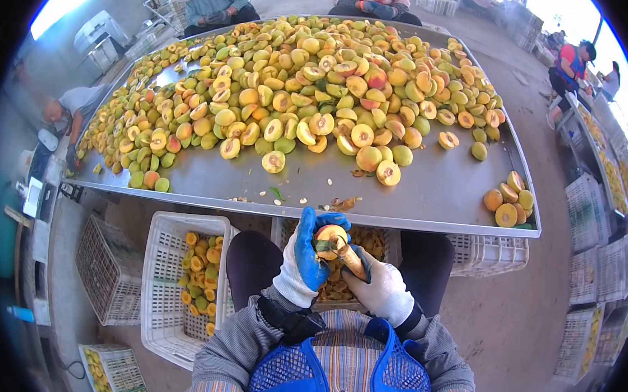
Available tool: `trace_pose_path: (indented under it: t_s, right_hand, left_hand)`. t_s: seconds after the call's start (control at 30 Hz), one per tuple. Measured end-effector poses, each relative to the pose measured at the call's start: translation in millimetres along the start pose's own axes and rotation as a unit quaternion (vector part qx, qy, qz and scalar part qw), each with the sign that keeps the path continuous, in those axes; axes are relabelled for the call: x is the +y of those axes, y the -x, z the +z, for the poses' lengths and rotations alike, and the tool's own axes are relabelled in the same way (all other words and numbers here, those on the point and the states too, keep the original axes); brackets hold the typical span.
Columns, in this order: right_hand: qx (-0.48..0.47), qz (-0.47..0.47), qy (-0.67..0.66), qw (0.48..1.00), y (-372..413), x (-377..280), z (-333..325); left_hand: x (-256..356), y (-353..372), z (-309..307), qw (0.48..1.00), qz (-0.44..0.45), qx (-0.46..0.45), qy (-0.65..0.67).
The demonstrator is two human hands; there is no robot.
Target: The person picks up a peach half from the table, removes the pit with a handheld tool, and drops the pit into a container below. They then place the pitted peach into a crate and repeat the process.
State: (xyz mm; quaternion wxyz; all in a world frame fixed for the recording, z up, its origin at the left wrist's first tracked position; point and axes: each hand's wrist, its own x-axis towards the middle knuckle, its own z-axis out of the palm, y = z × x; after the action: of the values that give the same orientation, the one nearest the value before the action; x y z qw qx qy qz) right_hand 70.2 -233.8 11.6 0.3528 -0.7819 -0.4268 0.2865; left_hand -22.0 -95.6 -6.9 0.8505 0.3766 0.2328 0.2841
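Observation:
In a blue and white glove, my left hand (306, 262) is closed round a yellow and red peach half (331, 234) with its cut side up. My right hand (382, 286), in a white and dark glove, grips a tool with a light wooden handle (352, 260); the tool's tip touches the fruit, its exact shape hard to make out. Both hands are just below the near edge of a metal table (399, 208). A large heap of halved peaches (298, 94) covers much of the table.
A white crate (152, 287) holding peach pieces stands at lower left, beside a grey crate (112, 270). Another crate sits below my hands. A small peach pile (507, 204) lies at the table's right corner. Co-workers sit across the table and at its left side.

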Motion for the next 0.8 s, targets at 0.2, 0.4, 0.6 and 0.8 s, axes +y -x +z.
trace_pose_path:
  t_s: [0.2, 0.4, 0.6, 0.8]
  right_hand:
    - [0.005, 0.017, 0.022, 1.000, -8, 16, 17]
    - [-0.012, 0.020, 0.051, 0.998, -11, 23, 22]
    - [-0.120, 0.090, -0.097, 0.984, -1, 12, 10]
    - [-0.289, 0.047, -0.265, 0.919, -4, 36, 11]
  left_hand:
    - [-9, 3, 2, 0.995, -0.032, 0.014, 0.093]
    - [-18, 4, 1, 0.996, 0.026, 0.057, -0.064]
    - [-7, 9, 12, 0.984, 0.091, -0.005, -0.151]
    - [7, -2, 9, 0.975, 0.012, -0.118, -0.187]
